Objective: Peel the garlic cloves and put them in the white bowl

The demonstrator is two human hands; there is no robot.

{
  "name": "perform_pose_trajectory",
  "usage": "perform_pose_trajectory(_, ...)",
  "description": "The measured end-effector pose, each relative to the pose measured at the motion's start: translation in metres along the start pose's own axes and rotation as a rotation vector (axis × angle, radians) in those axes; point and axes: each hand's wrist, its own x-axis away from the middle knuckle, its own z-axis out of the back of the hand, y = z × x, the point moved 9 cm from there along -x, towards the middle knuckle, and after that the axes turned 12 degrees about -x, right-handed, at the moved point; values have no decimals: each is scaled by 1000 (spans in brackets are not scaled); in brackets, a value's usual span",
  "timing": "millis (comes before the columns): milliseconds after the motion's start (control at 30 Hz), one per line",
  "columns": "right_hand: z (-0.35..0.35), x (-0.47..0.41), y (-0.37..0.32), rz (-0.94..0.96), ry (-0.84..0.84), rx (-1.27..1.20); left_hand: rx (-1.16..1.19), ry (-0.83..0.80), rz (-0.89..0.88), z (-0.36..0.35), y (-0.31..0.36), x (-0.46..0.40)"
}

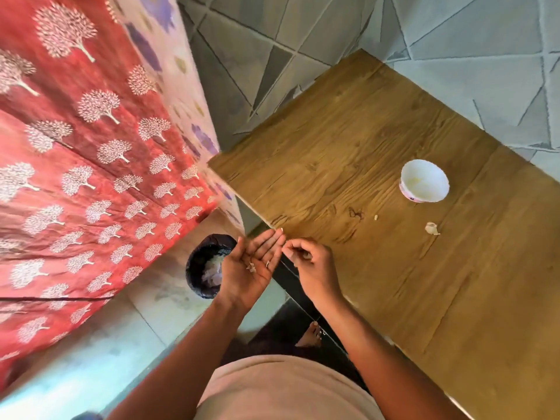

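Left hand (253, 269) lies flat, palm up, skin scraps (251, 267) on it, above a bin (206, 265). Right hand (309, 262) has fingers curled; contents cannot be told. Garlic clove (431, 228) rests on the table (363, 140), near the white bowl (424, 180) farther off.

Right of centre in the frame we see the white bowl (424, 180) standing upright on the wooden table; it is round, with a pinkish band low on its wall and something pale inside that we cannot make out. Below it and well apart lies a garlic clove (431, 228), pale and papery. To its left sits a tiny pale scrap (376, 217).
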Motion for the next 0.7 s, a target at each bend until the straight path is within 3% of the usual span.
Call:
perform_pose_trajectory(300, -188, -54, 80, -75, -137, 92, 5, 268, 13, 178, 75, -47)
perform_pose_trajectory(533, -284, -116, 264, -92, -278, 191, 74, 554, -6, 383, 61, -158)
perform_pose_trajectory(700, -348, -130, 405, 5, -554, 247, 134, 676, 43, 518, 31, -239)
